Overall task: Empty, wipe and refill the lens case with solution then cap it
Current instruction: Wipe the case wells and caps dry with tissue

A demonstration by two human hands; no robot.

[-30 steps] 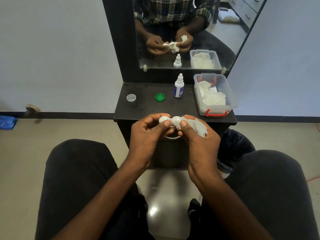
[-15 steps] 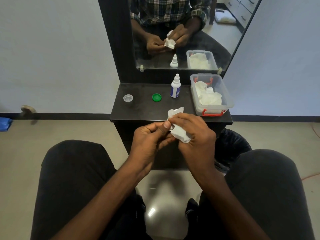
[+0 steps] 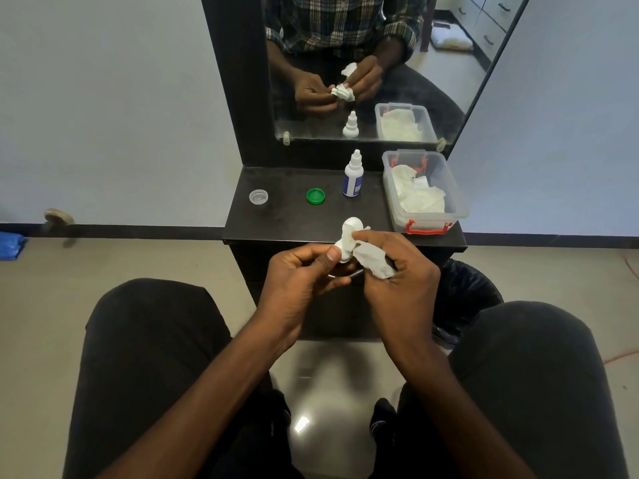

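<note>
My left hand (image 3: pixel 304 271) pinches the lower end of the white lens case (image 3: pixel 348 235), which stands on end just in front of the black shelf edge. My right hand (image 3: pixel 397 274) holds a crumpled white tissue (image 3: pixel 375 259) against the case's right side. On the shelf lie a clear cap (image 3: pixel 258 196) at the left and a green cap (image 3: pixel 315 196) near the middle. The white solution bottle (image 3: pixel 353 174) with a blue label stands upright behind them.
A clear plastic box (image 3: pixel 449 188) with red clips holds tissues at the shelf's right end. A mirror (image 3: pixel 432 81) rises behind the black shelf (image 3: pixel 283 219). A bin lined with a black bag (image 3: pixel 463 292) sits below right, beside my knee.
The case has turned from lying across my fingers to standing on end. My right hand moved the tissue over it and now holds the tissue at its right side.
</note>
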